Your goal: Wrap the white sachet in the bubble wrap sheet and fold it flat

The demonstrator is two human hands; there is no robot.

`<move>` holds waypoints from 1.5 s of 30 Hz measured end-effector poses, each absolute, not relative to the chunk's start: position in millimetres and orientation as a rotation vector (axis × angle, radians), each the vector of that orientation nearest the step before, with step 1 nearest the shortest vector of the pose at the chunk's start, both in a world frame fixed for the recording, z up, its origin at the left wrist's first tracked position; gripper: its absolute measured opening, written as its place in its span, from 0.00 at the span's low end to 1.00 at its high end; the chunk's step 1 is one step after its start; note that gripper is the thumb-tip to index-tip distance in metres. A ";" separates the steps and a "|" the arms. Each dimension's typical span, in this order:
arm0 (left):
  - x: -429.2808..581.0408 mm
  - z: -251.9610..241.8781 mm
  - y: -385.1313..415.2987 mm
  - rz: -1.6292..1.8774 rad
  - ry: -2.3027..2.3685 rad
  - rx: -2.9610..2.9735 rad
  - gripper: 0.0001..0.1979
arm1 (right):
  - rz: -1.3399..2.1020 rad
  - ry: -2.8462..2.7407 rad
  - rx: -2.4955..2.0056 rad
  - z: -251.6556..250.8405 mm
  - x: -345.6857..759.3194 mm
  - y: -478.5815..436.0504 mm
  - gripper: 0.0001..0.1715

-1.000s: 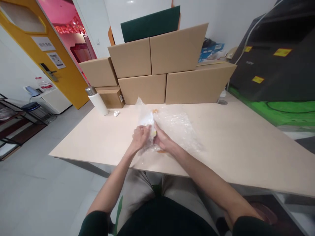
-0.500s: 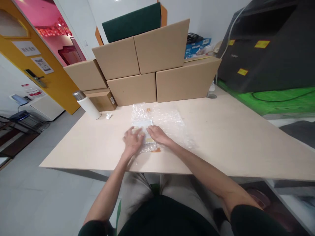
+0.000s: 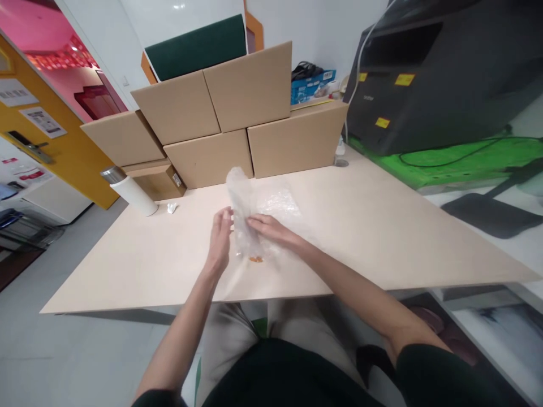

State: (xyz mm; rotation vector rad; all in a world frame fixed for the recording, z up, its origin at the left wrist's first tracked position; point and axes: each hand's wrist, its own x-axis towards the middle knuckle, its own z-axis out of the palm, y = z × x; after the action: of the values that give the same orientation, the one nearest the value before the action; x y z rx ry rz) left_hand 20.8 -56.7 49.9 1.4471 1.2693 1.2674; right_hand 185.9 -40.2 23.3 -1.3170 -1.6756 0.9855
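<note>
A sheet of clear bubble wrap lies on the pale wooden table, its left part folded upward into a standing flap. My left hand has its fingers stretched out against the left side of that flap. My right hand lies flat on the wrap just right of the fold, fingers extended. A small orange scrap sits on the table under the wrap's near edge. Whatever is inside the fold is hidden.
Stacked cardboard boxes line the table's far edge, a dark green board behind them. A white flask with a metal cap and a small white crumpled bit stand at the left. A black machine on green matting sits at right.
The wrap lay pressed flat under both hands half a second ago; now its left part is lifted upright between my hands. The view has swung to the right.
</note>
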 end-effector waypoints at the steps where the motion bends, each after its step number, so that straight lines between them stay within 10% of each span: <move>1: 33.5 49.4 -57.3 1.231 1.223 1.535 0.26 | 1.044 -1.574 -1.246 22.7 195.9 -42.0 0.15; 8: 103.4 16.7 -56.4 0.778 1.121 2.128 0.20 | 1.161 -1.337 -1.267 1.5 265.9 -62.4 0.13; 15: 120.3 -6.9 -59.2 0.511 1.124 2.421 0.21 | 0.556 -1.404 -1.837 -10.0 295.3 -53.3 0.17; 33: 68.0 37.5 -34.9 0.901 1.190 2.420 0.27 | 1.462 -0.972 -1.056 22.9 259.1 -43.9 0.25; 45: -6.2 44.5 -25.0 0.901 0.684 1.137 0.35 | 1.403 -0.945 -0.921 38.9 218.1 -54.8 0.27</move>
State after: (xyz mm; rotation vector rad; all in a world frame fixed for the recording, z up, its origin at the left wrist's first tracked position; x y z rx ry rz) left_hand -6.2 -25.0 44.5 1.1374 0.6843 0.9014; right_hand 218.1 -54.8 38.9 -0.9211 -0.9453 1.4034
